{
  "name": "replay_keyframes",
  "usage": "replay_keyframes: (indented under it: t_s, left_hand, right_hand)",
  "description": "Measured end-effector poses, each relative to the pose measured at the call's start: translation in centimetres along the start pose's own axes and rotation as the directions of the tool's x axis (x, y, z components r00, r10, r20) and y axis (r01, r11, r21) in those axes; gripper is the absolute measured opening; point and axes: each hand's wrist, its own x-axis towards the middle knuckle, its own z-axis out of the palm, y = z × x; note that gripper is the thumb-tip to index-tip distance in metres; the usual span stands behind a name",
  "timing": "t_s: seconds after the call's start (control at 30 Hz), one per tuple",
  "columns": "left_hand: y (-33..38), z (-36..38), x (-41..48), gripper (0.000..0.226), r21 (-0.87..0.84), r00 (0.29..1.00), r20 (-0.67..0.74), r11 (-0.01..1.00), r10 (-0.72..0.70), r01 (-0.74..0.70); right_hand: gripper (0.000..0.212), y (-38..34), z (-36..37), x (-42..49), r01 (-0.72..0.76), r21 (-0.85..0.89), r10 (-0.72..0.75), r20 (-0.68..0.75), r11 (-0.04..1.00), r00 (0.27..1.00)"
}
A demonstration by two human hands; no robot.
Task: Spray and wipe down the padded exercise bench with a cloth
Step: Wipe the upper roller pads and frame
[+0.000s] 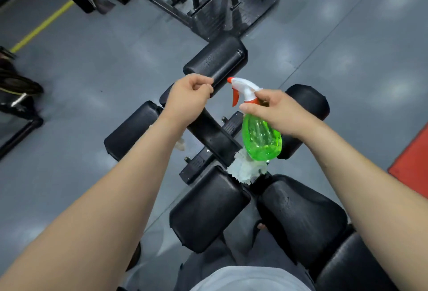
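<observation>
Left hand [188, 98] hung over the far roller pad [215, 61], fingers clenched, thumb tucked against them, nothing seen in the grip. Down on the padded bench [208, 212], the white cloth [243, 170] lay bunched at the gap between the two near pads. Just above it was the green spray bottle [261, 139], with the right hand [276, 112] wrapped round its neck and the nozzle pointing left.

Spray bottle [261, 139] clear green, white head, orange trigger and nozzle. Cloth [244, 169] white. Bench pads [208, 209] black. Floor [92, 59] grey, yellow line upper left; red mat [414, 163] right edge.
</observation>
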Motion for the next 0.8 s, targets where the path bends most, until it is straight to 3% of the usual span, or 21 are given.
replay_keyframes:
  t_s: [0.17, 0.27, 0.4, 0.6, 0.8]
  left_hand:
    - [-1.3, -2.2, 2.9, 0.021, 0.077, 0.986, -0.160, 0.995, -0.057, 0.070]
    - [-2.5, -2.8, 5.1, 0.022, 0.145, 0.980, -0.188, 0.985, -0.068, 0.096]
    - [-3.9, -3.0, 8.9, 0.021, 0.209, 0.982, -0.157, 0.968, -0.106, 0.138]
    - [-5.2, -2.1, 13.4, 0.046, 0.375, 0.996, 0.038, 0.925, -0.076, 0.056]
    - [-6.0, -1.8, 15.6, 0.048, 0.456, 0.998, 0.038, 0.889, -0.055, 0.031]
  right_hand:
    - [0.038, -1.1, -0.5, 3.9, -0.078, 0.002, 0.078, -0.047, 0.997, 0.996]
    - [0.034, -1.9, 0.0, 5.9, -0.147, 0.076, 0.153, -0.079, 0.986, 0.985]
    - [0.042, -3.0, 0.3, 8.3, -0.208, 0.089, 0.217, -0.107, 0.974, 0.970]
    - [0.019, -3.5, -0.5, 12.4, -0.221, -0.032, 0.220, -0.039, 0.975, 0.975]
    - [0.027, -5.5, -1.8, 15.1, -0.265, -0.216, 0.257, -0.067, 0.940, 0.964]
